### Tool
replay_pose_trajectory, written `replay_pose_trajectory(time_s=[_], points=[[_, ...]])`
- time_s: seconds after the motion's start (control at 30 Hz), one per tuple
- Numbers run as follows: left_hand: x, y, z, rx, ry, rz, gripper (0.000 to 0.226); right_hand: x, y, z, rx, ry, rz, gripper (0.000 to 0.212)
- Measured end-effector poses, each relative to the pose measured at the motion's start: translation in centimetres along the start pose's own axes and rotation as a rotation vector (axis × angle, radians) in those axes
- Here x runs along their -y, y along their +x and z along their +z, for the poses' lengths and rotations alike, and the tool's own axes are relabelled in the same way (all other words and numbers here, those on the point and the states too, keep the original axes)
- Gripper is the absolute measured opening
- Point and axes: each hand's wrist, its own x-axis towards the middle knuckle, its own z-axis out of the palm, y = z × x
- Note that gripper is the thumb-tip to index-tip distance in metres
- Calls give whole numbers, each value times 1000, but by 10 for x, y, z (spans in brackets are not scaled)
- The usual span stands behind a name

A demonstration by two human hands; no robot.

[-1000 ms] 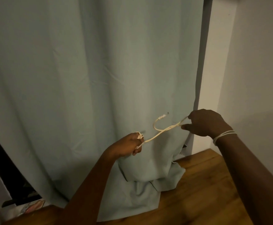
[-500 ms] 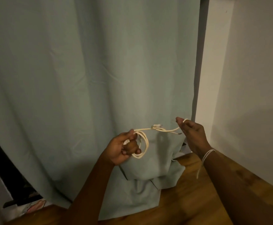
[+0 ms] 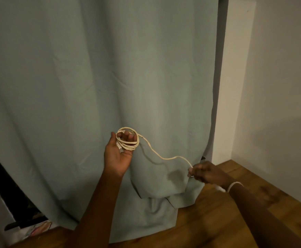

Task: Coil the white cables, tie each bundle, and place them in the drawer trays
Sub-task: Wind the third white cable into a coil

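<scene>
Left hand (image 3: 118,156) is raised palm-up in the middle of the view, in front of a pale grey-green curtain (image 3: 96,77). Its fingers (image 3: 126,136) are loosely curled upward through several loops of a white cable (image 3: 128,143), so the coil hangs round the fingers and lies across the upper palm. One plug end (image 3: 120,149) of the cable rests on the palm, pointing down toward the wrist. From the right side of the coil a single loose strand (image 3: 164,158) runs down and to the right in a shallow wave, casting a soft shadow on the curtain behind it. That strand ends at the right hand (image 3: 206,173), which is lower and nearer the right edge of the view, with its back facing up. The right hand pinches the strand between thumb and fingertips, its other fingers curled in. A thin white band (image 3: 234,185) circles the right wrist. Both forearms reach up from the bottom of the view and are bare. Beneath the hands, the curtain's hem bunches in folds on a brown wooden floor (image 3: 217,221). To the right of the curtain stands a plain white wall (image 3: 271,86). At the lower left, past the curtain's edge, is a dark gap with objects too dim to make out.
</scene>
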Motion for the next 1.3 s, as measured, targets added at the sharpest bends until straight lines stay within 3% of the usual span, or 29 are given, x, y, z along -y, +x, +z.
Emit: replay_pose_trajectory(time_s=[0.13,0.27,0.43,0.53,0.6,0.67,0.73,0.77,0.9,0.97,1.03,1.1,1.17,1.23,1.3], points=[[9,6,5,80,111,24,34,-11,-8,25,232,-435,32,20],[25,17,-1,122,425,131,24,-8,-13,54,551,-546,53,21],[46,9,-14,65,918,178,11,12,-20,76,802,-337,78,25],[51,-2,-13,119,1020,138,18,18,-25,74,940,-21,93,13],[54,-3,-14,206,1098,105,15,18,-28,74,946,303,146,17],[56,-3,-15,288,1142,95,9,11,-26,76,856,526,188,30],[57,-6,-11,330,1171,101,9,0,-21,76,595,488,256,45],[56,-7,-11,337,1179,105,12,-14,-15,70,451,313,217,48],[51,-6,-14,338,1196,107,28,-71,-4,35,174,-382,318,25],[50,-6,-18,357,1195,86,20,-63,-10,21,42,-461,395,27],[51,-6,-22,386,1203,70,13,-45,-11,6,-262,-571,404,19],[54,-5,-25,402,1241,49,15,-27,-7,-4,-629,-377,258,18],[59,-6,-26,357,1262,42,20,7,-5,-6,-911,73,77,18],[64,-5,-26,269,1188,36,22,49,-8,-1,-848,449,-86,14],[68,-4,-21,206,1019,9,22,82,-13,20,-578,446,-149,11]])
